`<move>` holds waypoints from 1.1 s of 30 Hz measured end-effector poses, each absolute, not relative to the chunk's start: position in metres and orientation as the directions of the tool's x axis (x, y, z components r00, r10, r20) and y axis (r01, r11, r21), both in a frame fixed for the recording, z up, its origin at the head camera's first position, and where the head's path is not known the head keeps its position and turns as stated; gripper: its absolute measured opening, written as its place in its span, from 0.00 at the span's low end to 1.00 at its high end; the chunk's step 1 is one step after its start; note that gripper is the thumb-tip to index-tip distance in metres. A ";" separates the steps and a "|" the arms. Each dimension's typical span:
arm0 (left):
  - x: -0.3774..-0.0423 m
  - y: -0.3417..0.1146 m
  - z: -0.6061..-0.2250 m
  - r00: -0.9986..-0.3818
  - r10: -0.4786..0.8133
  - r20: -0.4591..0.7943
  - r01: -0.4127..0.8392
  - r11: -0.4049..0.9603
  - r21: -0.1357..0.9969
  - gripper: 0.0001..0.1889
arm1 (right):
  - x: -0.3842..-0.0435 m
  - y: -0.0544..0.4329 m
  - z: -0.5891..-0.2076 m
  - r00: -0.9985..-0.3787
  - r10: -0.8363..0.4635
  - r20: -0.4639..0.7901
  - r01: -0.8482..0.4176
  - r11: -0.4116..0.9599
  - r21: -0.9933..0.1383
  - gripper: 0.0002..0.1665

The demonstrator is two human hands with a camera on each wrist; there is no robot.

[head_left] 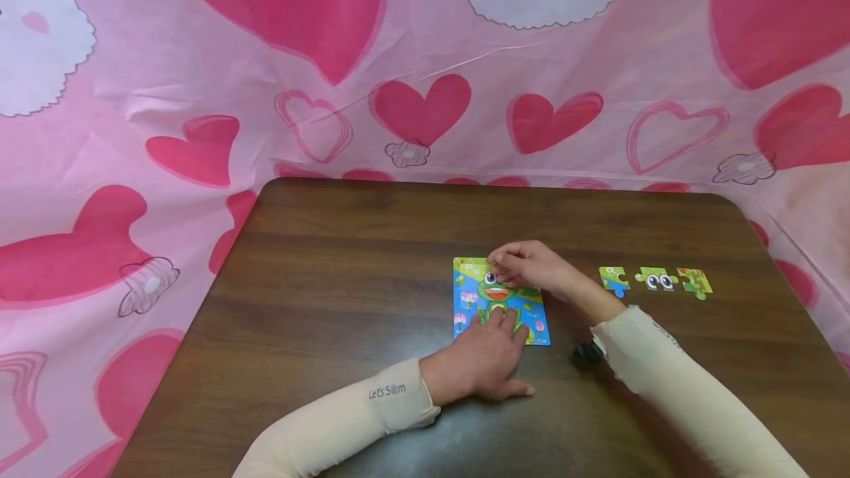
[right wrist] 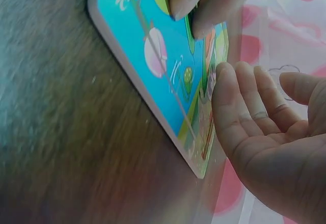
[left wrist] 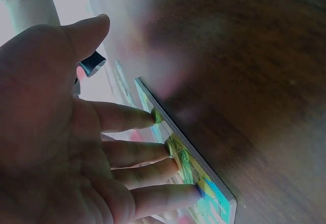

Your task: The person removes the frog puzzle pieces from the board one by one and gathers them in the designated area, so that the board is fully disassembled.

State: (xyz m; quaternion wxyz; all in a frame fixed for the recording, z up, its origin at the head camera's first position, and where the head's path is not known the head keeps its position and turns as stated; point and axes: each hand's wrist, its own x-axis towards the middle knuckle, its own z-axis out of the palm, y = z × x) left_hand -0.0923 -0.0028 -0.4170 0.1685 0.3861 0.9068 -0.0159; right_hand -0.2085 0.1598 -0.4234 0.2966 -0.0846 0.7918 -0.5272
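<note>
A square frog jigsaw puzzle (head_left: 536,318) lies on the table, its blue and green picture partly covered by both hands. My left hand (head_left: 490,361) rests on its lower part with fingers spread, and in the left wrist view the fingertips (left wrist: 192,196) meet the picture near the board's edge. Over the top edge is my right hand (head_left: 533,269), fingers loosely bent at the frog's eyes. Nothing shows between those fingers in the right wrist view, where the thumb (right wrist: 300,87) stands apart from them.
To the right lie loose jigsaw pieces: a green and blue one (head_left: 614,280), one with two eyes (head_left: 657,280) and a green and red one (head_left: 695,282). Part of another blue piece peeks out by the right sleeve (head_left: 664,367). A pink heart-patterned cloth (head_left: 425,43) hangs behind the brown table (head_left: 332,264).
</note>
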 end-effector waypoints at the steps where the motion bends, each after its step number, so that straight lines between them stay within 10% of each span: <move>1: -0.092 -0.003 -0.417 -0.644 0.695 -0.320 0.706 0.701 0.102 0.46 | -0.209 0.159 -0.424 -0.811 -0.450 -0.374 0.166 0.436 -0.885 0.21; 33: -0.091 -0.004 -0.418 -0.637 0.706 -0.308 0.723 0.686 0.078 0.46 | -0.210 0.151 -0.422 -0.805 -0.481 -0.347 0.157 0.391 -0.907 0.23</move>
